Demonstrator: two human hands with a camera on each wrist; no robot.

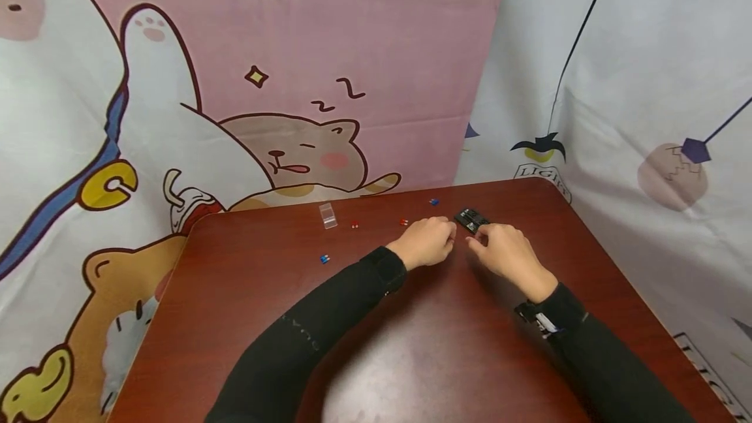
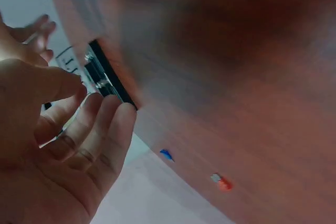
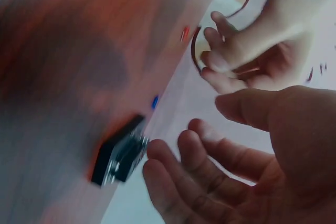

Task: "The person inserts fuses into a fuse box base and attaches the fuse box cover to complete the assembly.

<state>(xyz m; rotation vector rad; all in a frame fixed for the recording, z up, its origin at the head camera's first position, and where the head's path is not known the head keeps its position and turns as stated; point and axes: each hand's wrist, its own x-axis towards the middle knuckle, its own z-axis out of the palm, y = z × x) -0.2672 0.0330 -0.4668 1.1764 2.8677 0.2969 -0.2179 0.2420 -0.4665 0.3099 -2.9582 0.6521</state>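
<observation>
A small black rectangular board (image 1: 471,219) with silvery parts lies near the far right edge of the table. My left hand (image 1: 427,241) is in the air just left of it, palm inward and fingers loosely bent; nothing shows between thumb and fingers in the left wrist view. Nearer the board is my right hand (image 1: 510,253), its thumb apart from the relaxed fingers (image 3: 156,153), which overlap the board's edge in the right wrist view. A small blue piece (image 1: 434,202) lies beyond the left hand, and a red piece (image 1: 404,222) with a pale end sits to its left.
Farther left on the brown table (image 1: 247,318) are another red piece (image 1: 355,224), a second blue piece (image 1: 325,258) and a clear plastic box (image 1: 328,216) with its lid raised. A cartoon-printed cloth (image 1: 382,51) hangs behind the table's far edge.
</observation>
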